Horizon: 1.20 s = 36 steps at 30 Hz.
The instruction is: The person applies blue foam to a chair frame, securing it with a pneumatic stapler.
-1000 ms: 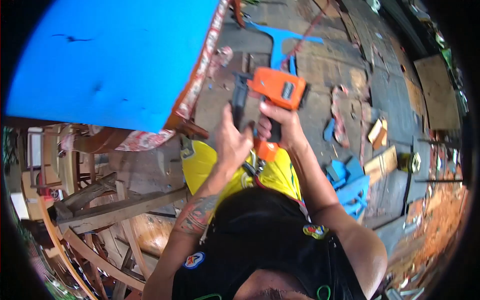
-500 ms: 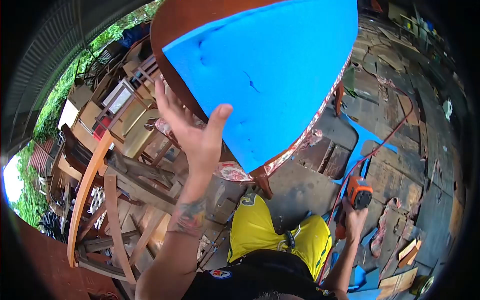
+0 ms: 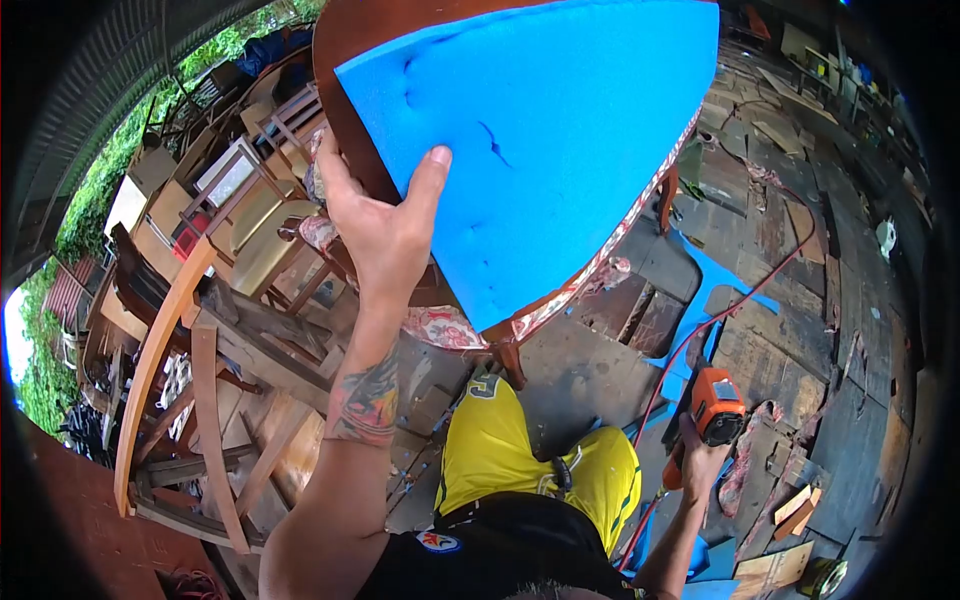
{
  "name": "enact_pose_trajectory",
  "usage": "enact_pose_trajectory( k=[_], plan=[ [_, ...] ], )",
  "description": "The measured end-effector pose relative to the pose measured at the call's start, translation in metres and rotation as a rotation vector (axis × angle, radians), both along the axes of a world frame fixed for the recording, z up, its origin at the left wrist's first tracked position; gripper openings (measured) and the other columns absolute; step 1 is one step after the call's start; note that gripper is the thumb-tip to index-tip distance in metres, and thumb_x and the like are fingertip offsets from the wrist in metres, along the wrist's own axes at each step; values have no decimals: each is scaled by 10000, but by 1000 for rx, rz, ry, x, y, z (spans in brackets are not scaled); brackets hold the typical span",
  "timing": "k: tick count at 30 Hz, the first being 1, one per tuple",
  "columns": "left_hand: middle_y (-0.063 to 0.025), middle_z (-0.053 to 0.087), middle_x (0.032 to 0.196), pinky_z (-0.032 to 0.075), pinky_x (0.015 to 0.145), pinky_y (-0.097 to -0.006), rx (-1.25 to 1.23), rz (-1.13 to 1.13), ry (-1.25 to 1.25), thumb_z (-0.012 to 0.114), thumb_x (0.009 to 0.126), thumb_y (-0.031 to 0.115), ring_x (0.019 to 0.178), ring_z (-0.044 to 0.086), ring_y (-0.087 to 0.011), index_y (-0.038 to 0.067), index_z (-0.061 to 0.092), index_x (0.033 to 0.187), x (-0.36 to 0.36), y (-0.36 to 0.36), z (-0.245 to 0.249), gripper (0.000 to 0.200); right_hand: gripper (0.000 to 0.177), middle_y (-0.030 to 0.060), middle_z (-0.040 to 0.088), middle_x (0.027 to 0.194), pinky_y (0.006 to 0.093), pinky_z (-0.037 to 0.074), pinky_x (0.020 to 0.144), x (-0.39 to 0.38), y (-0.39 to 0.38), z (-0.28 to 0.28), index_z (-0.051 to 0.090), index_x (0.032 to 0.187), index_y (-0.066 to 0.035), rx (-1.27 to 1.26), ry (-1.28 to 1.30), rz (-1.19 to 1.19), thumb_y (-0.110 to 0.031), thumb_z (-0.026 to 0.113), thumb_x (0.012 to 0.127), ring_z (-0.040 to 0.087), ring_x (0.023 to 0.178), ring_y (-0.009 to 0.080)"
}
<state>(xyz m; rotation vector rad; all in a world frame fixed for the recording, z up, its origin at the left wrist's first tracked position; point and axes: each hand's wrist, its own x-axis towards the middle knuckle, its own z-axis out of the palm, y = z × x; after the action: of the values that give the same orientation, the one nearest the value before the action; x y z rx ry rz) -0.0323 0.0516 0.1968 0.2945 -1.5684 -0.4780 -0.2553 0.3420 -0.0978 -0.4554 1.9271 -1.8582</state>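
A wooden chair with red-and-white floral fabric along its edge [image 3: 440,326] stands in front of me. A blue foam sheet [image 3: 560,150] covers most of its broad brown surface [image 3: 350,35]. My left hand [image 3: 375,230] is at the left edge of this surface; the thumb lies on the foam and the other fingers reach round the brown side, partly hidden. Low on the right, my right hand [image 3: 700,460] grips the handle of an orange-and-black air stapler [image 3: 718,405], away from the chair. A red hose [image 3: 690,345] runs near the tool.
Wooden chair frames and curved rails [image 3: 205,420] are piled close on the left. Blue foam offcuts [image 3: 700,290] lie on the patchy plank floor [image 3: 780,345] at right, with fabric scraps and wood pieces [image 3: 797,510]. A leg of the chair [image 3: 510,362] stands near my knees.
My left hand has moved from beside the foam onto the chair's edge, its thumb now on the foam. The stapler in my right hand has shifted slightly downward. The view has shifted a little.
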Motion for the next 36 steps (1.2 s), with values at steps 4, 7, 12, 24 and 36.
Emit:
enact_pose_trajectory(
  k=[4, 7, 12, 24, 36],
  plan=[
    [-179, 552, 1281, 524, 954, -371, -6, 33, -29, 771, 866, 35, 1112, 622, -246, -57, 317, 1464, 0, 1, 0, 757, 272, 18, 631, 746, 292, 472, 528, 11, -17, 27, 638, 1047, -10, -62, -20, 16, -118, 799, 857, 580, 569, 115],
    [-215, 513, 1343, 515, 976, -388, -63, 54, -96, 797, 852, 72, 1159, 603, -271, -56, 258, 1502, 5, -3, 1, 854, 226, 35, 652, 772, 289, 491, 571, 26, -29, 60, 640, 1039, -12, -245, -15, 94, -86, 778, 877, 616, 610, 130],
    [-273, 450, 1419, 491, 1020, -415, -175, 202, -257, 831, 818, 111, 1247, 555, -318, -78, 145, 1534, 15, 3, 20, 1010, 138, 83, 552, 678, 336, 486, 561, 56, -54, 99, 553, 900, 8, -475, -143, 459, -105, 607, 957, 559, 565, 189],
    [-324, 409, 1430, 405, 1089, -464, -296, 219, -330, 805, 857, 163, 1309, 478, -381, -111, 70, 1540, 16, -3, 16, 1040, 67, -3, 622, 678, 262, 451, 543, 101, -76, 153, 678, 877, -33, -591, -124, 553, -34, 731, 918, 583, 577, 93],
    [-294, 168, 1513, 353, 1140, -553, 152, 244, -347, 773, 883, 167, 1401, 308, -397, 7, -128, 1555, 3, 21, 19, 1136, 384, 87, 672, 1093, 388, 563, 898, 69, 62, 128, 562, 1223, -26, -40, 146, 163, -80, 748, 892, 674, 1009, 217]
  ],
)
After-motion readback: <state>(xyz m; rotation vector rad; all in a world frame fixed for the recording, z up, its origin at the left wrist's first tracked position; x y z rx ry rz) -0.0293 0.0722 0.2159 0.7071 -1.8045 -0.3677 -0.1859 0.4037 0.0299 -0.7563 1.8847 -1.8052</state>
